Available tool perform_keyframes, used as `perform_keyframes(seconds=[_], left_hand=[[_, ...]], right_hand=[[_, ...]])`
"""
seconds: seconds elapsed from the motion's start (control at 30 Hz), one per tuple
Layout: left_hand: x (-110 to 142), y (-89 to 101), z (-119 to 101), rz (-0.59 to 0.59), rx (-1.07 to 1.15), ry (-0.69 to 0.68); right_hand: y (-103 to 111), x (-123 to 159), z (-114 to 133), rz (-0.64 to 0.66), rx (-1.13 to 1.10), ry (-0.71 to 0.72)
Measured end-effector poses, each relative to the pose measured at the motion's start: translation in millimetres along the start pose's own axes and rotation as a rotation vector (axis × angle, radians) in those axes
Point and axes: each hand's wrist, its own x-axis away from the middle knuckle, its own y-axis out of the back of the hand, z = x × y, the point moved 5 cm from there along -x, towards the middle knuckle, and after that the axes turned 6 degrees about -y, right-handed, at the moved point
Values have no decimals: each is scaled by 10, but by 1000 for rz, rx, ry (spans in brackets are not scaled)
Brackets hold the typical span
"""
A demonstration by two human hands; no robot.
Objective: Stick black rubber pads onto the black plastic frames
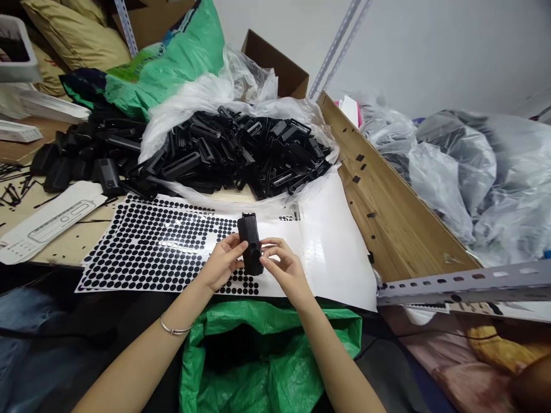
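Note:
A narrow black plastic case (pixel 248 232) with a textured face is held upright above the sticker sheets. My left hand (pixel 226 258) is closed on its left side, thumb across the front. At the opposite edge, the thumb and fingers of my right hand (pixel 282 264) are pinched against the case. A dark round patch shows on the case's face beside my right fingertips; whether it is a loose sticker I cannot tell. Beneath my hands lie white sheets covered in round black stickers (pixel 150 246), with bare white backing (pixel 336 241) to the right.
Behind the sheets, a clear plastic bag (pixel 189 97) spills many similar black parts (pixel 206 143). More parts (pixel 107 175) and a printed white card (pixel 51 221) lie left. A green sack (pixel 275 321) opens below my forearms. A wooden board (pixel 396 212) and metal rail (pixel 465 281) border the right.

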Motion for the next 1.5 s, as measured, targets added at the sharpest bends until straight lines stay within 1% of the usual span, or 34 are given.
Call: perform_keyframes(seconds=[0.13, 0.27, 0.53, 0.8, 1.07, 1.2, 1.33, 1.5], left_hand=[[1, 2, -25, -30, 58, -5], [9, 11, -38, -67, 131, -8], [6, 35, -39, -64, 137, 3], [6, 52, -19, -98, 123, -20], [13, 94, 24, -99, 91, -55], [16, 85, 13, -104, 60, -75], [22, 54, -17, -100, 9, -115], [40, 27, -35, -87, -36, -132]], right_hand=[[-15, -13, -19, -26, 0, 14], [-37, -26, -16, -24, 11, 34], [-56, -17, 15, -37, 47, 42], [-61, -3, 24, -60, 98, 65], [-59, 8, 1, -84, 153, 104], [-71, 26, 4, -97, 186, 130], [-70, 31, -30, -111, 151, 135], [-67, 30, -95, -135, 109, 127]])
